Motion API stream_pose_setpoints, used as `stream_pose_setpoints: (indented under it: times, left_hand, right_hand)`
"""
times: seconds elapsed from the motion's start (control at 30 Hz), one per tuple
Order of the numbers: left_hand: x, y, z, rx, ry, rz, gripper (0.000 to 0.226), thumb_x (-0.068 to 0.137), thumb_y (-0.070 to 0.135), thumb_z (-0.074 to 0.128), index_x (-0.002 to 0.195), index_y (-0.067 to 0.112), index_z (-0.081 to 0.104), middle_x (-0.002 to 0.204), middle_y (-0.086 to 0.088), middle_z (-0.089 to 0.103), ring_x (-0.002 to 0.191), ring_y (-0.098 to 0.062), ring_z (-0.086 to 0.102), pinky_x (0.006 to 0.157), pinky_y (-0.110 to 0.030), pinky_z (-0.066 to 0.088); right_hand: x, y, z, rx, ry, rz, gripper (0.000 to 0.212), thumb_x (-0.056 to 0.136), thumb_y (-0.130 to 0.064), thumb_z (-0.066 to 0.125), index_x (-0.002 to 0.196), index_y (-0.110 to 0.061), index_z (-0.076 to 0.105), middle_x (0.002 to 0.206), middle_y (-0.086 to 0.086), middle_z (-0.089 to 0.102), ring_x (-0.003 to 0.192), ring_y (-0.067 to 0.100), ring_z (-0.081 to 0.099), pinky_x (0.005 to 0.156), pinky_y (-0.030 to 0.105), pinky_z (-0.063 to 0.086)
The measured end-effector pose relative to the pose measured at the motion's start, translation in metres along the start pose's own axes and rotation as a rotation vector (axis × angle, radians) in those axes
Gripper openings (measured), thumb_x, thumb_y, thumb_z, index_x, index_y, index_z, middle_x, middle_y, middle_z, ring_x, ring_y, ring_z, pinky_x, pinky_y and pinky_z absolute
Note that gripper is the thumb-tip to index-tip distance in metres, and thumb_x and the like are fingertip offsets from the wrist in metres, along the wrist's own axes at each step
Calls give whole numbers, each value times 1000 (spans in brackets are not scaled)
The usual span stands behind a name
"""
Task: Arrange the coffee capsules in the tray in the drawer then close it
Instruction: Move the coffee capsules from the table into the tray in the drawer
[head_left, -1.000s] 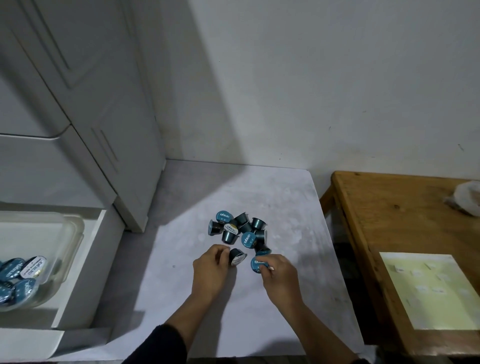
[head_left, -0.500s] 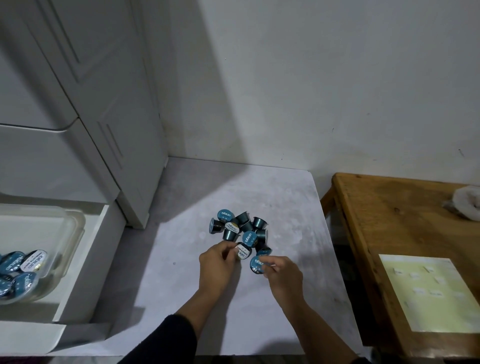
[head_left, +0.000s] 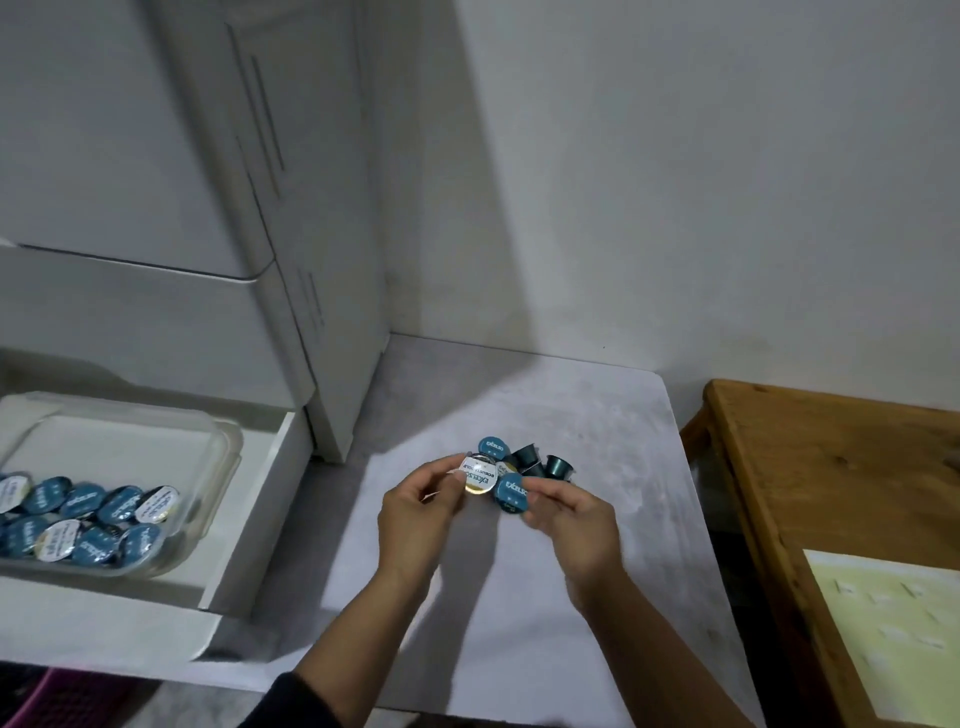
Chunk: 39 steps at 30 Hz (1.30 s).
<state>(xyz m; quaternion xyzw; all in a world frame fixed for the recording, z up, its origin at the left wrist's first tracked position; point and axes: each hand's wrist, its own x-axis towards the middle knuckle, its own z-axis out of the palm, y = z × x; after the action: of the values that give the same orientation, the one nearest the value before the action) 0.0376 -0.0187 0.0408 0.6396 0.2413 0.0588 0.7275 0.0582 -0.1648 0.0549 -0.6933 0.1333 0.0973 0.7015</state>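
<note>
Both hands have lifted off the counter since a moment ago: the left hand now pinches a white-lidded capsule, the right hand a blue-lidded capsule, above the remaining pile.

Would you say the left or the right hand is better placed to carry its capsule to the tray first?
Probably the left hand: it pinches the white-lidded capsule and is on the tray's side. The right hand, holding a blue-lidded capsule, would have to cross over.
</note>
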Motion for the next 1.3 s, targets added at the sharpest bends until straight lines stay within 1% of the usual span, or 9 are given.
stream_pose_setpoints:
  times: [0.1, 0.23, 0.43, 0.63, 0.73, 0.87, 1.0, 1.13, 1.3]
  left_hand:
    - [-6, 33, -29, -141, 9, 24, 20, 87, 5, 58, 93, 19, 72, 91, -1, 73, 80, -10, 68, 69, -14, 55]
    - [-10, 74, -83, -178, 15, 90, 20, 87, 3, 57, 92, 17, 70, 81, 5, 75, 74, -5, 68, 64, -10, 54]
    - [6, 111, -192, -10, 37, 150, 22, 87, 2, 56, 87, 18, 71, 74, 6, 76, 73, -7, 69, 69, -14, 56]
    - [62, 125, -322, 317, -85, 142, 26, 86, -1, 58, 81, 20, 73, 75, 6, 76, 74, -9, 70, 66, -12, 55]
    - [102, 128, -380, 498, -197, 118, 29, 85, 0, 60, 79, 25, 74, 80, 7, 76, 78, -13, 71, 70, -16, 56]
    - [155, 130, -432, 683, -352, 119, 27, 84, 5, 63, 79, 28, 74, 84, 6, 75, 80, -13, 70, 77, -22, 57]
    - [181, 129, -450, 956, -508, 203, 16, 85, 13, 63, 96, 19, 74, 89, 13, 70, 66, 14, 61, 65, 0, 43]
    - [201, 126, -458, 1113, -626, 264, 17, 86, 17, 63, 98, 22, 74, 102, 6, 73, 84, 3, 60, 81, -12, 46]
    - [220, 116, -466, 1168, -704, 226, 17, 85, 16, 63, 94, 26, 74, 103, 7, 74, 94, -8, 67, 92, -25, 51]
  right_hand:
    - [-12, -24, 26, 47, -77, -22, 20, 84, 5, 59, 89, -10, 70, 82, 2, 70, 69, 11, 63, 60, 13, 50]
    - [-29, -50, 69, 39, -203, -66, 21, 84, 4, 59, 86, -13, 71, 78, 0, 71, 64, 8, 64, 58, 10, 50]
    - [-54, -66, 150, -30, -358, -103, 29, 82, 1, 62, 73, -25, 73, 74, -5, 73, 66, 11, 65, 68, 16, 54]
    - [-70, -55, 256, -156, -469, -111, 25, 83, 3, 59, 79, -18, 72, 72, -2, 68, 57, 4, 59, 54, 7, 45]
    - [-68, -44, 312, -198, -457, -61, 28, 84, 2, 59, 76, -22, 71, 77, -2, 69, 64, 9, 60, 61, 13, 51]
    - [-63, -26, 382, -222, -382, 43, 23, 83, -2, 62, 74, -21, 73, 82, 3, 72, 76, 18, 65, 81, 34, 56]
    - [-56, -1, 427, -269, -293, 131, 16, 81, -3, 65, 76, -15, 75, 86, 8, 75, 78, 23, 72, 85, 39, 57]
    - [-49, 9, 447, -255, -213, 193, 19, 83, -1, 61, 77, -15, 73, 85, 6, 73, 74, 20, 71, 85, 33, 55]
    - [-38, 16, 461, -258, -136, 234, 17, 83, 3, 60, 80, -11, 71, 93, 12, 71, 84, 23, 68, 75, 23, 56]
